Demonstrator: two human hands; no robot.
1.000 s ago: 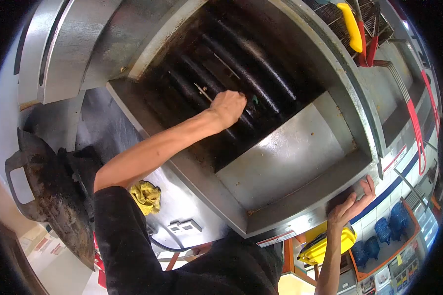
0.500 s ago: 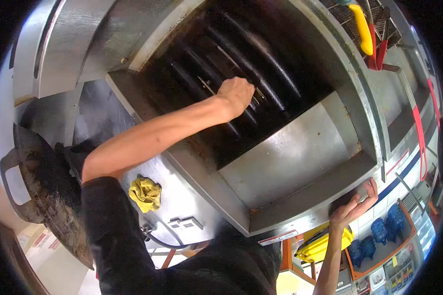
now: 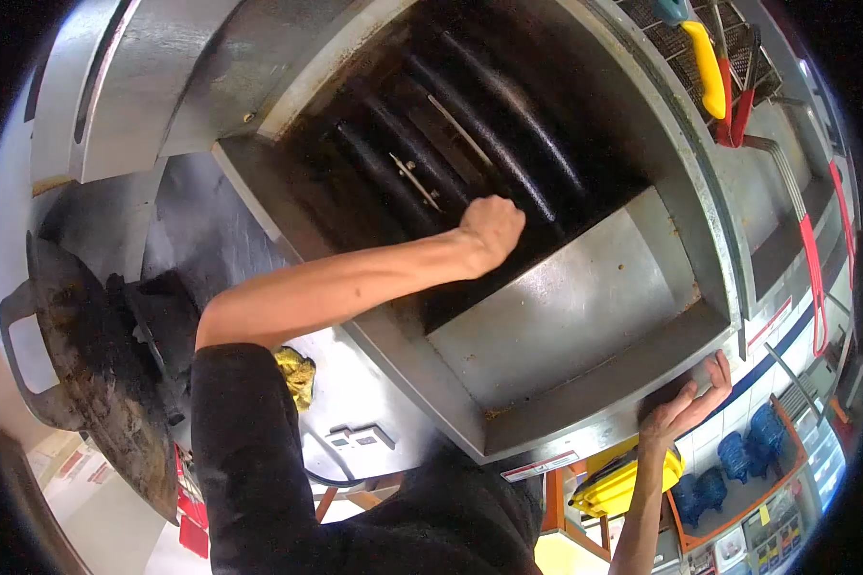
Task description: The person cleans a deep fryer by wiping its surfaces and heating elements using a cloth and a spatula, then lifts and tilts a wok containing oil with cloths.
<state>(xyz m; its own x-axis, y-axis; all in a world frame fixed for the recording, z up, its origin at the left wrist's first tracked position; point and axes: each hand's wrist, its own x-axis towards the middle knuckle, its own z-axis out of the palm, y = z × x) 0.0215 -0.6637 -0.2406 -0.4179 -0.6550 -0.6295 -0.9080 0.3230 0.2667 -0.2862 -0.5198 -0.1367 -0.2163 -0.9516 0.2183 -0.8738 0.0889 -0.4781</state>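
My left hand [image 3: 494,233] is closed in a fist, low inside the steel deep fryer [image 3: 566,311], over the dark tubes [image 3: 537,134] in its well. Whatever the fist holds, if anything, is hidden by the fingers. Just left of it, a thin metal rod [image 3: 415,182] shows between the tubes. My right hand [image 3: 686,407] rests against the fryer's outer front edge, its fingers stretched out and apart. The sloped bare metal of the fryer lies between the two hands.
A crumpled yellow cloth [image 3: 297,377] lies on the steel counter, partly behind my left sleeve. A blackened wok [image 3: 96,383] stands at the left. Fry baskets with red handles [image 3: 813,287] and a yellow handle [image 3: 705,72] are at the right. Blue bottles [image 3: 748,450] sit below.
My left fist has moved right and toward me inside the fryer, uncovering more of the thin rod. My left sleeve now covers part of the yellow cloth. My right hand stays on the edge.
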